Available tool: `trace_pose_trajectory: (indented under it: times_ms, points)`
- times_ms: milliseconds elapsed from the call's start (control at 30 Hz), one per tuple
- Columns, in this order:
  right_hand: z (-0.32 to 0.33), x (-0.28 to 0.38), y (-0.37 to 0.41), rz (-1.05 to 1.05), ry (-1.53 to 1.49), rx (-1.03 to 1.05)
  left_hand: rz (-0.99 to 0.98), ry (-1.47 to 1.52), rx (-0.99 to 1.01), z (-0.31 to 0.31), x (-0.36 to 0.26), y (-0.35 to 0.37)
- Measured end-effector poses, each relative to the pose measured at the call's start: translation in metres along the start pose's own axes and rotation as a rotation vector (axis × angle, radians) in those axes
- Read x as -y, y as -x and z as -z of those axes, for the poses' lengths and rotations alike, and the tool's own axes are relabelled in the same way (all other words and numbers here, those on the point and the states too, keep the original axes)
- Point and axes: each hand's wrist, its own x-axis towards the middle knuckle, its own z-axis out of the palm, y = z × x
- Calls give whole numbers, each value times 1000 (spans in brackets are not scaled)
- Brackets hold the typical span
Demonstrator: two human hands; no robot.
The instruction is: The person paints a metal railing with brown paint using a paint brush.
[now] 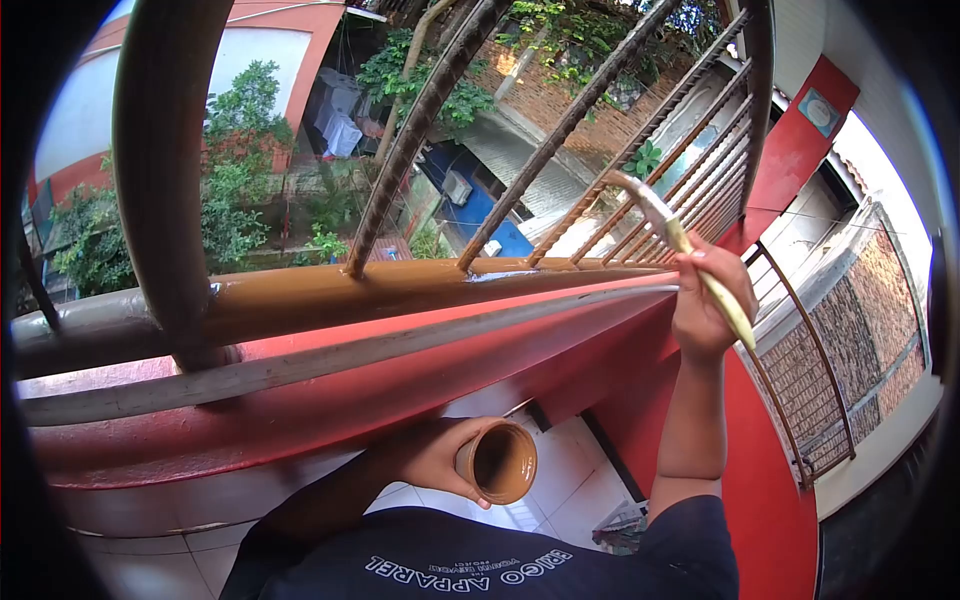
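My right hand (pixel 705 300) grips a paintbrush (pixel 668 228) by its pale handle, raised at the right. The bristle end touches one of the slanted railing bars (pixel 560 130). The horizontal rail (pixel 330 295) under the bars is coated in wet brown paint. My left hand (pixel 435 460) holds a small cup of brown paint (pixel 500 462) low, near my chest, with its mouth facing the camera. My dark shirt fills the bottom of the view.
A red ledge (pixel 330 390) runs below the railing. A thick curved post (pixel 160 150) stands at the left. White floor tiles (pixel 560 480) lie below. Trees, roofs and brick walls are beyond the railing, and a red wall (pixel 800 140) at the right.
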Motion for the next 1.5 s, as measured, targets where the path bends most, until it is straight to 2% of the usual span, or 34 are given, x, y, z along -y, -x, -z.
trace_pose_trajectory:
  times_ms: [100,200,300,367,433,533,633,667,700,800,833,967,1033,1133,1167,1300,1367,1400,1500]
  points:
    - [4,-5,-5,-3,30,-93,-21,11,12,0,4,-1]
    - [-3,23,12,55,-111,214,-19,5,6,0,0,0]
    - [-11,28,19,-27,-265,353,-46,-10,-16,-2,11,0]
    - [-11,20,8,-85,-188,315,-42,-5,-9,-2,10,0]
    - [-5,5,0,-149,-120,138,-43,0,-3,-1,8,-1]
    - [-4,13,8,-304,-339,-78,-46,3,-5,-1,8,0]
    - [-11,40,10,-73,-217,277,-34,-6,-3,-1,10,0]
    - [-19,41,11,-50,-189,305,-29,3,-2,-2,13,0]
    - [-20,40,6,-13,-112,305,-25,10,1,-2,15,0]
    - [-3,18,-13,-138,-51,127,-28,21,10,-2,12,0]
    - [-1,19,-13,-184,-130,79,-23,21,11,-2,12,0]
    - [-19,47,-3,-127,-193,358,-12,35,26,-2,15,0]
    - [-29,47,0,-69,-175,331,-19,34,24,-3,15,0]
    - [-18,35,-16,-173,-90,177,-27,29,14,-3,14,1]
    - [-15,35,-22,-143,-57,175,-23,39,16,-2,13,1]
    - [-15,49,-20,-176,-241,479,-43,56,22,-3,14,1]
    - [-22,30,-19,-62,-176,353,-38,19,8,-3,13,2]
    - [-12,19,-25,-114,-122,329,-35,-2,1,-3,12,3]
    - [7,2,-32,-218,-257,19,-27,-11,3,-2,11,3]
